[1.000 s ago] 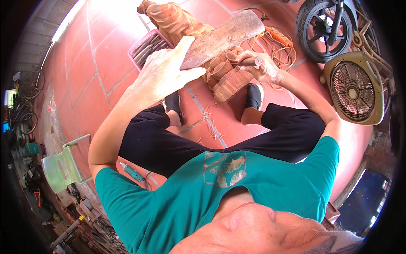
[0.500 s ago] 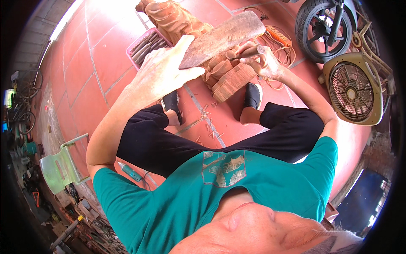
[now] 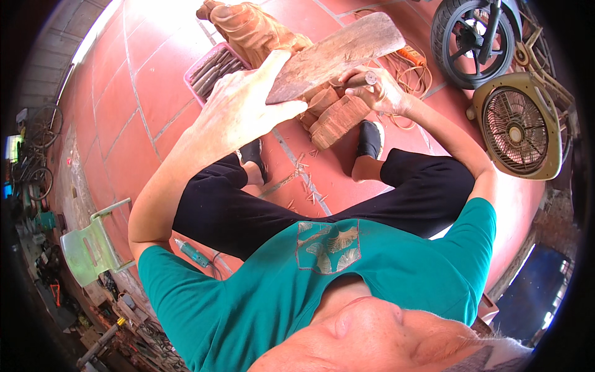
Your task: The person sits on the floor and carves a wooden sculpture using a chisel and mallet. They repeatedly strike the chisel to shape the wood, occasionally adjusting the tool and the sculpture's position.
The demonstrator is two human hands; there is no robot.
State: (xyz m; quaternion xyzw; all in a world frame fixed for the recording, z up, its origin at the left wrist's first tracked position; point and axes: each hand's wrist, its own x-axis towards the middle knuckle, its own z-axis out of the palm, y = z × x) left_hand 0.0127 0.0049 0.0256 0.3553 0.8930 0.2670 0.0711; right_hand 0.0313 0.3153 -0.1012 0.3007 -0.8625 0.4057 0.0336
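Note:
My left hand (image 3: 238, 108) is closed on the near end of a flat, worn wooden mallet (image 3: 341, 56), a long plank-like piece slanting up to the right. My right hand (image 3: 387, 93) grips a chisel by its round wooden handle (image 3: 370, 79), whose butt end faces right. The chisel's blade is hidden behind the mallet. Under both hands lies a carved wooden figure (image 3: 254, 28), with draped folds at its far left end and a rough, blocky base (image 3: 339, 123) between my feet. The mallet covers the figure's middle part.
A pink tray (image 3: 197, 68) of several carving tools stands left of the figure. Wood chips (image 3: 300, 167) litter the tiled floor. To the right are an orange power strip (image 3: 411, 56) with cords, a motorbike wheel (image 3: 474, 43) and a box fan (image 3: 515, 127). A green power tool (image 3: 192, 253) and chair (image 3: 93, 248) are at left.
The mallet has shifted right and slightly up at its far end, with its broad face still over the figure. My right hand and the chisel handle have moved a little left.

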